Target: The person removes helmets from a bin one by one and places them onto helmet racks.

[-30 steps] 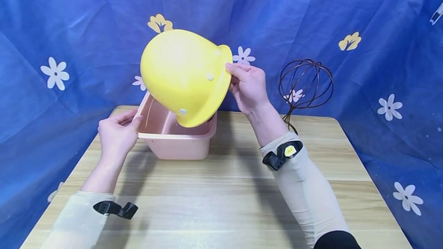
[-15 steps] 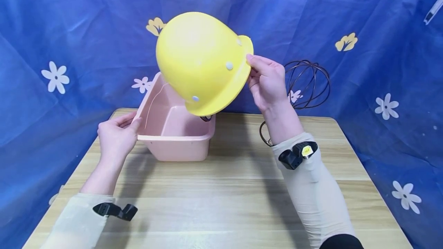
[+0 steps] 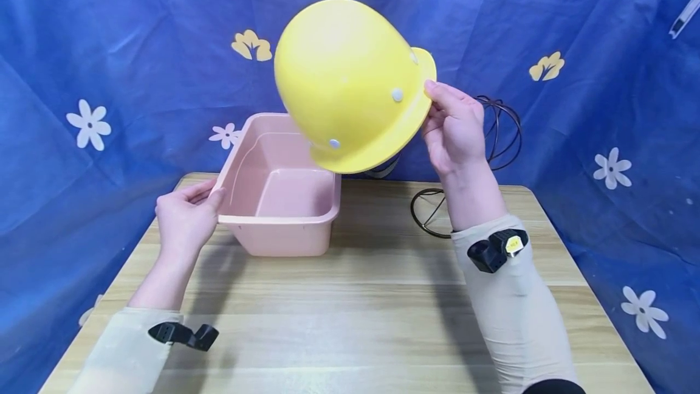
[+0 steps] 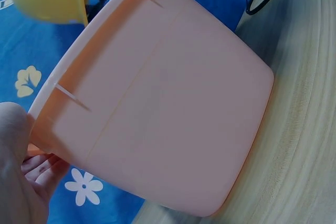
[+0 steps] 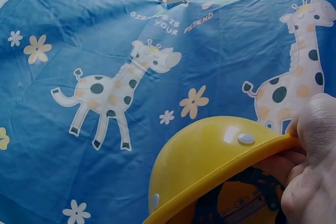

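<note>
A yellow hard hat (image 3: 350,72) hangs in the air, tilted, above the right side of a pink plastic basin (image 3: 290,236). My right hand (image 3: 456,126) pinches its brim between thumb and fingers. In the right wrist view dark straps (image 5: 262,182) show inside the hard hat. My left hand (image 3: 188,214) grips the basin's left rim, thumb on top and fingers beneath, as the left wrist view also shows. The basin stands on the table; its visible inside holds nothing, and the hard hat covers its far right corner.
Behind my right hand stands a dark wire frame (image 3: 505,132) shaped like a balloon, with a ring base (image 3: 423,214), partly hidden by my forearm. The wooden table (image 3: 328,333) ends at a blue patterned curtain (image 3: 164,29) at the back and sides.
My right hand has lifted the hard hat up and to the right, out from over the basin, uncovering more of its inside. The left hand has stayed on the rim.
</note>
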A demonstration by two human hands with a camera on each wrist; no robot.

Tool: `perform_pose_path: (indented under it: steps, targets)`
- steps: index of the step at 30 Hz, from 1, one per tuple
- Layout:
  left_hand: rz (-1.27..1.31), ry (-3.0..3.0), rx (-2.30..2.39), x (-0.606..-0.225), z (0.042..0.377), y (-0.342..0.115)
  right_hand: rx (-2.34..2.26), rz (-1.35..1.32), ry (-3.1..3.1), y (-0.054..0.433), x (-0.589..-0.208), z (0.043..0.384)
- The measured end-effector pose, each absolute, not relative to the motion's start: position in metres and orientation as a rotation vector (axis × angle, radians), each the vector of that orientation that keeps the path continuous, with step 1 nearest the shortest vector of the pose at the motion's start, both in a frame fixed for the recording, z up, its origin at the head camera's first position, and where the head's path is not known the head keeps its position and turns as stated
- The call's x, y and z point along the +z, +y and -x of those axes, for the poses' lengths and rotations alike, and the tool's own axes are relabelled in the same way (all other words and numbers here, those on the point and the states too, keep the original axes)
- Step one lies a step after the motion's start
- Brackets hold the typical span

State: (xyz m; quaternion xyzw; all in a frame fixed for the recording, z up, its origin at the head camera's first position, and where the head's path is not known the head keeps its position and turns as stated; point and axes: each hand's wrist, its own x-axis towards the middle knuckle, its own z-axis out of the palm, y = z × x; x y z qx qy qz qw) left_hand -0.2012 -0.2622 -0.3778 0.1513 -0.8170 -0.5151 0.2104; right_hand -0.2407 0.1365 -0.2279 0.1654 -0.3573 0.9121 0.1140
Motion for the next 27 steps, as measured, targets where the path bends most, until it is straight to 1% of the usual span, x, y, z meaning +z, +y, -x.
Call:
perform_pose_path:
  steps: [9,16,27]
  targets:
    - [-0.422,-2.285,-1.423,-0.377,0.202,-0.262,2.624,-0.503,-0.916,0.159,-0.225,0.236]
    - [-0.434,-2.28,-1.446,-0.378,0.202,-0.264,2.685,-0.427,-0.771,0.176,-0.222,0.228]
    - [-0.424,-2.292,-1.436,-0.378,0.206,-0.27,2.637,-0.423,-0.691,0.199,-0.226,0.224]
